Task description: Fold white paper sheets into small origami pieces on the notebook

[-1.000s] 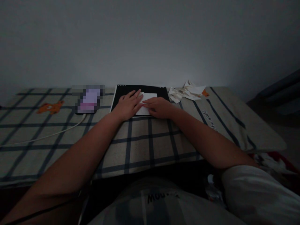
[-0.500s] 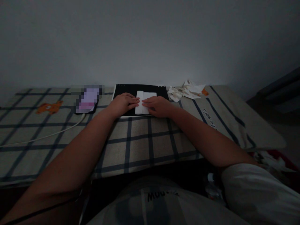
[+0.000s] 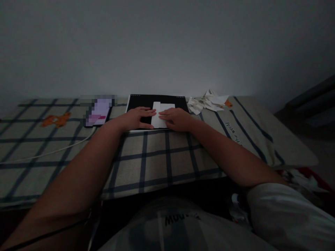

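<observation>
A white folded piece of paper point(image 3: 156, 120) lies flat on a black pad point(image 3: 141, 101) with small holes along its far edge. At the paper's left edge is my left hand point(image 3: 134, 118), its fingers spread, with the thumb at the near corner and fingertips touching the side. My right hand point(image 3: 178, 119) rests on the paper's right part, fingers stretched out flat and pressing on it. The right hand hides part of the sheet.
To the left lies a phone point(image 3: 98, 113) with a white cable point(image 3: 65, 148). Crumpled paper scraps point(image 3: 208, 101) are heaped right of the pad. A checked cloth point(image 3: 157, 157) covers the table against the wall. More scraps point(image 3: 303, 179) sit low at the right, near a plastic bottle point(image 3: 238, 211).
My left hand has shifted slightly left, and its thumb and fingers have spread apart, with the thumb now nearer the paper's near corner. The right hand and paper have barely moved.
</observation>
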The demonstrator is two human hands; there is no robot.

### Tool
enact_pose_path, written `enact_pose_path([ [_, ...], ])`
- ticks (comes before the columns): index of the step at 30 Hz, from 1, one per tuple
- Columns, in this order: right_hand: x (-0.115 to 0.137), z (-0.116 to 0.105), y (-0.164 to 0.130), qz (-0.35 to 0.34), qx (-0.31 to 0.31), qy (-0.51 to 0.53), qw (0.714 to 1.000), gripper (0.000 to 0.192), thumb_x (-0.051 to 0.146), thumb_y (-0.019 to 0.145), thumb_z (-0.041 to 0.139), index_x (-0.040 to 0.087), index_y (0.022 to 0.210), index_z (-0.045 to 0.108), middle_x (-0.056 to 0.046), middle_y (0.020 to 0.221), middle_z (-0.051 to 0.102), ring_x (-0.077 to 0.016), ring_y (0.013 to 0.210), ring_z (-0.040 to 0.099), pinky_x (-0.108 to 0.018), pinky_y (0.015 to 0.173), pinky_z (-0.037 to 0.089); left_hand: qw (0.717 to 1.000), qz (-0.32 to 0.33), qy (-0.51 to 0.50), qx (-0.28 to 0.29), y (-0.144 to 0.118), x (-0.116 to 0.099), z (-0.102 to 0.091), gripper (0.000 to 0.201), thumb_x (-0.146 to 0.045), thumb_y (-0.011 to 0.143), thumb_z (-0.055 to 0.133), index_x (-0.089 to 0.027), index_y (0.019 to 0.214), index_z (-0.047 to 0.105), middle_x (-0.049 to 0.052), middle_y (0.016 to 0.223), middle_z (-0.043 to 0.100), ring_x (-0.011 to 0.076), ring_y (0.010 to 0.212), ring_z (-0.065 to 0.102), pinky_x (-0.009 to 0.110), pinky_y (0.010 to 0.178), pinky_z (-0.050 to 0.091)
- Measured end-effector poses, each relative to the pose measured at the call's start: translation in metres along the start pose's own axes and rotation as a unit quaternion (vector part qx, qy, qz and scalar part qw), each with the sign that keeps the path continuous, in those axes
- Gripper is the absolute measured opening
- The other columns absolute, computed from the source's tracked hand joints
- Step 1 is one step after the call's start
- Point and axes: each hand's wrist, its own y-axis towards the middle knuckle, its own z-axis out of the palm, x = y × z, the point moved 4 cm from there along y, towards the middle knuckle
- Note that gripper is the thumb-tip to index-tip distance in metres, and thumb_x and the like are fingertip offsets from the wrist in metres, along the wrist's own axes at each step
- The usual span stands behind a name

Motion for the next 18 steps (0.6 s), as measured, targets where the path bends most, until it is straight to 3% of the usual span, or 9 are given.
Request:
enact_pose_path([
  [6,-0.002,0.001,0.0,-0.004,-0.003,0.011,1.0,0.052,0.021,0.102,0.055,0.016,0.151,0.07,-0.014,0.161,0.064,-0.0287,0.147,0.063,-0.05,0.125,0.046,0.999,0.01,-0.026,-0.03,0.004,0.007,0.003,0.066,-0.054,0.1,0.067,-0.024,0.159,0.063,0.006,0.164,0.062,0.0268,0.159,0.049,0.044,0.133,0.035],
  [13,-0.002,0.001,0.0,-0.002,-0.003,0.013,1.0,0.052,0.02,0.101,0.056,0.016,0.151,0.07,-0.015,0.161,0.064,-0.03,0.147,0.063,-0.051,0.124,0.047,0.988,-0.011,-0.051,-0.143,0.014,0.005,0.001,0.034,-0.047,0.103,0.065,-0.032,0.125,0.085,0.002,0.135,0.082,0.0265,0.131,0.071,0.047,0.12,0.05],
  [18,-0.002,0.001,0.001,-0.001,0.005,0.007,1.0,0.054,0.02,0.1,0.057,0.015,0.153,0.068,-0.015,0.163,0.062,-0.0311,0.149,0.061,-0.053,0.123,0.048,0.983,-0.036,-0.033,-0.176,0.018,0.003,0.001,0.031,-0.044,0.102,0.066,-0.031,0.12,0.088,0.004,0.123,0.086,0.0287,0.119,0.075,0.046,0.109,0.057],
])
